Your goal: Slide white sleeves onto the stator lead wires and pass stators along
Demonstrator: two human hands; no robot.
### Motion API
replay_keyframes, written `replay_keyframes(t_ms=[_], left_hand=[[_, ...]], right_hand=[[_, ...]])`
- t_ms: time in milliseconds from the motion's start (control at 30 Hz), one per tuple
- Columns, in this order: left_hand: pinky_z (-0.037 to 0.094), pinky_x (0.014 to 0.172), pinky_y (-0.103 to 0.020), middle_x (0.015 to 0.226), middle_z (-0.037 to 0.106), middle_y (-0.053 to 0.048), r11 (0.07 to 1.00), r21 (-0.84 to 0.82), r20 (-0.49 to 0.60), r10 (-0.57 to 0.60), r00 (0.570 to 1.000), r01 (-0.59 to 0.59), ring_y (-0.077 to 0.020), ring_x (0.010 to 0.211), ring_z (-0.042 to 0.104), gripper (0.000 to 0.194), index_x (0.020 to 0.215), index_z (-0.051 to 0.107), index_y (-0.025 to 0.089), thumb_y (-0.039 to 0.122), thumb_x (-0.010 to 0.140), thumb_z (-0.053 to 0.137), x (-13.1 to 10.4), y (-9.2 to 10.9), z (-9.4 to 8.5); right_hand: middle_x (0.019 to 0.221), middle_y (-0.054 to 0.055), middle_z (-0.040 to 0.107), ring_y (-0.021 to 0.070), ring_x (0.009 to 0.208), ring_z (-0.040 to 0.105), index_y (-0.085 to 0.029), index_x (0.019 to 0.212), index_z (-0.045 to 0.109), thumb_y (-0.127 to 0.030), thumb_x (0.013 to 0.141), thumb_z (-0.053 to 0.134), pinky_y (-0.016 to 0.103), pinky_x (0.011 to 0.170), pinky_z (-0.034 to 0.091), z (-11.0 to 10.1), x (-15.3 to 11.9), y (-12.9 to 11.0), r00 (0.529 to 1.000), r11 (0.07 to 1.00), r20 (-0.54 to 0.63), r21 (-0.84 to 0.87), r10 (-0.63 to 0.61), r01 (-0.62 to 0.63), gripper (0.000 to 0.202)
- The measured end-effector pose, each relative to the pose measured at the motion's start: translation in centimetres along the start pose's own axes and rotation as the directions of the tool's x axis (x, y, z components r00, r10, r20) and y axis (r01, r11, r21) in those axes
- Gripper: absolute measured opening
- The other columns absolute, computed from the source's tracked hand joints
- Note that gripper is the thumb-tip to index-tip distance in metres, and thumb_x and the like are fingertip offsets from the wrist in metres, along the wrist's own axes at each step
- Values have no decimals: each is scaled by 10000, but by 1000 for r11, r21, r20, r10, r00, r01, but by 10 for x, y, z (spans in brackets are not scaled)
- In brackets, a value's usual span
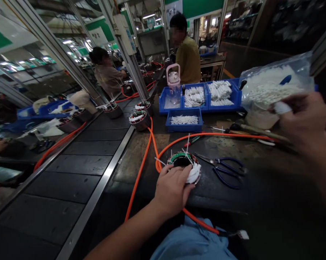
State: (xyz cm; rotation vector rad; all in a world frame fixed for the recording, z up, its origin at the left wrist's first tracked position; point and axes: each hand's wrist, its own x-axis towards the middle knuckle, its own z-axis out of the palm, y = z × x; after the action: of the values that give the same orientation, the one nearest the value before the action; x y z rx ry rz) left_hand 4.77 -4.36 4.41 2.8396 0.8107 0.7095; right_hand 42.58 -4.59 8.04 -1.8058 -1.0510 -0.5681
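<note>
A ring-shaped motor stator (176, 156) with green and red wires lies on the workbench in front of me. Thin white cable ties stick up from its rim, and a white wrapped bundle (194, 174) covers its right side. My left hand (169, 187) is closed over the stator's near rim, fingertips beside the central hole. At the far right, my right hand (305, 115) is raised and pinches a small white piece (282, 107), whose kind I cannot make out. Just behind that hand is a clear plastic bag (276, 81) of small white parts.
Blue-handled scissors (227, 169) lie right of the stator. An orange cable (141, 173) loops around it. Behind stand blue bins (163, 99) of white tubes and a blue tray (184, 127) of white ties. More stators (139, 122) stand beside the conveyor (78, 162). Two people sit beyond.
</note>
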Motion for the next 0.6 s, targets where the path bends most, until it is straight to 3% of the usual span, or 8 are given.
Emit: replay_keyframes(t_ms=[100,133,200,233,267,400,500,600], left_hand=[[414,882,-409,1011,648,-68,994,-86,40,-62,997,65,-205,908,588,417,1206,478,184,265,801,534,1,1,-1],[410,891,-411,1017,646,-67,992,-100,44,-75,996,79,-207,915,586,425,1202,482,185,263,789,543,1,2,-1],[400,907,-417,1015,648,-64,989,-109,32,-98,995,101,-210,915,586,433,1194,490,191,264,773,561,3,2,0],[398,908,-419,1010,652,-61,989,-107,23,-103,994,105,-211,907,589,425,1185,497,197,267,771,567,3,2,0],[398,906,-418,1005,656,-57,989,-105,16,-104,994,105,-211,899,591,412,1175,504,204,268,772,569,4,2,0],[391,922,-407,1037,651,-43,989,-114,91,-89,992,99,-208,930,583,410,1162,510,217,261,762,590,7,-3,-5],[376,942,-420,1087,630,-52,989,-105,187,-87,979,108,-224,982,558,464,1193,490,218,279,749,614,9,-5,-9],[364,948,-430,1087,625,-57,992,-83,203,-77,976,96,-229,986,545,466,1207,476,205,277,765,605,8,-5,-10]], right_hand=[[845,99,683,191,781,660,-173,889,609,-156,737,632,290,666,517,-37,-63,-44,967,911,165,398,-192,113,155],[869,74,685,186,816,656,-212,915,600,-123,749,595,303,709,524,-50,-86,-56,919,864,245,477,-309,164,188],[989,54,674,195,918,638,-274,1048,530,-62,752,520,319,747,535,-73,-130,-71,744,718,378,668,-552,194,365],[1061,53,655,211,987,614,-300,1127,479,-60,755,503,353,788,531,-82,-149,-75,676,678,414,714,-610,174,443],[1108,54,636,219,1031,593,-317,1192,420,-64,768,479,380,815,525,-89,-166,-77,645,649,428,748,-633,141,497],[1172,67,601,228,1093,554,-321,1290,302,-123,822,418,427,861,505,-101,-210,-72,612,601,458,798,-644,36,522],[1174,70,600,223,1102,547,-313,1283,299,-128,820,425,416,888,492,-101,-227,-67,588,595,478,804,-653,8,514],[1168,62,604,213,1110,542,-309,1211,344,-109,816,427,405,905,484,-100,-238,-63,593,617,510,786,-623,-27,450]])
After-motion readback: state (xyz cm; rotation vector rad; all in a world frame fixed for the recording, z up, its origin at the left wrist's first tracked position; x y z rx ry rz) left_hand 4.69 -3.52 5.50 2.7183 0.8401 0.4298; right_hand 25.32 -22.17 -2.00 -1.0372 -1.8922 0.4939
